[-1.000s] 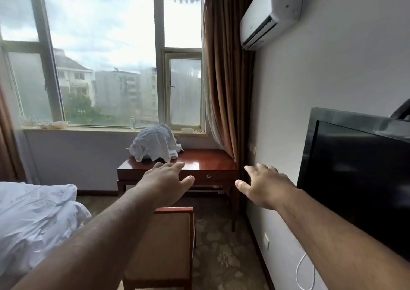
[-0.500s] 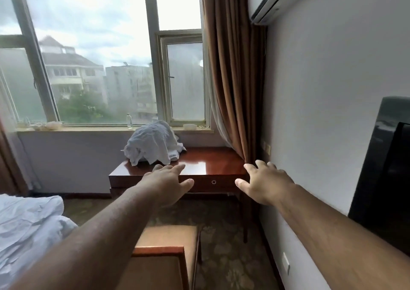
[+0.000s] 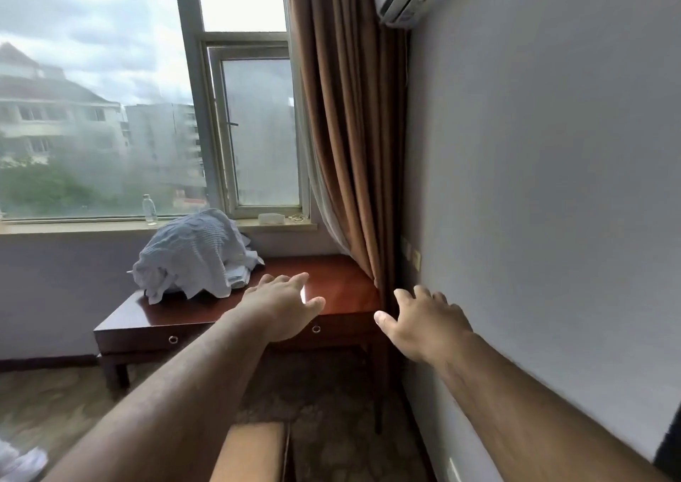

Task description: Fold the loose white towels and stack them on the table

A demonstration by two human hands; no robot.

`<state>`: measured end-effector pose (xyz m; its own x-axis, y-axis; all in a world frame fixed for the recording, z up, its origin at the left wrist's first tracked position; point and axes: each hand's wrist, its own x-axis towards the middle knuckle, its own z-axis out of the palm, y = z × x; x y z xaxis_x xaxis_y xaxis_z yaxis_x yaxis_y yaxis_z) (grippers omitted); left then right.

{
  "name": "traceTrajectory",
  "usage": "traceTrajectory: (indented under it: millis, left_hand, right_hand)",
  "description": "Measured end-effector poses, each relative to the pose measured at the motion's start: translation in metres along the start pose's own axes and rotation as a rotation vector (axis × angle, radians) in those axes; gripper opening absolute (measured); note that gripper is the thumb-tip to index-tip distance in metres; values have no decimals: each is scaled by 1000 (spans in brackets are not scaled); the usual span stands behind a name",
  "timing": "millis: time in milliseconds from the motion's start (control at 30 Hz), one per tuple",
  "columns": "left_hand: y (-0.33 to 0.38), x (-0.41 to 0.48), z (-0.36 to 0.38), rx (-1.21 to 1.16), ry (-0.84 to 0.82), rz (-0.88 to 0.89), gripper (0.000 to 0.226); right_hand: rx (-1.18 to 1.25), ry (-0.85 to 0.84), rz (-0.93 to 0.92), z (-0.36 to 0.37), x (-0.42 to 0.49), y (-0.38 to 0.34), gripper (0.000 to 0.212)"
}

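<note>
Tabletop [image 3: 342, 290] bare rightward, towels [image 3: 195, 253] left, left hand [image 3: 282, 310], right hand [image 3: 423, 325] spread

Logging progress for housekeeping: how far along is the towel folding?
Nothing looks done: the white towels lie in one crumpled heap on the wooden table. Nothing is in hand: left hand and right hand reach forward, open. All folding and stacking remains.

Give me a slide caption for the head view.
Left hand and right hand, both open, reach toward the heap of white towels on the wooden table.
</note>
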<state>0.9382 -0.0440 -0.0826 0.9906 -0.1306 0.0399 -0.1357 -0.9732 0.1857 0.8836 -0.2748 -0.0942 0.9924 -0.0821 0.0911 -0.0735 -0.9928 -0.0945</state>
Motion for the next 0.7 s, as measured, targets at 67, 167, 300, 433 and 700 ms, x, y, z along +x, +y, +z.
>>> traceTrajectory:
  millis: [67, 167, 300, 433, 700]
  left_hand:
    - [2, 43, 0, -20, 11, 18, 77]
    - [-5, 108, 0, -41, 32, 30, 78]
    - [-37, 192, -8, -21, 50, 3, 78]
    - [-72, 266, -18, -41, 93, -31, 77]
    - [-127, 365, -20, -25, 125, -60, 70]
  right_hand:
    - [-11, 52, -4, -3, 38, -5, 67]
    - [-18, 61, -4, -5, 99, -17, 66]
    - [-75, 31, -29, -8, 189, -37, 67]
    - [-15, 65, -49, -14, 280, -58, 70]
    - [-148, 62, -104, 6, 414, -83, 59]
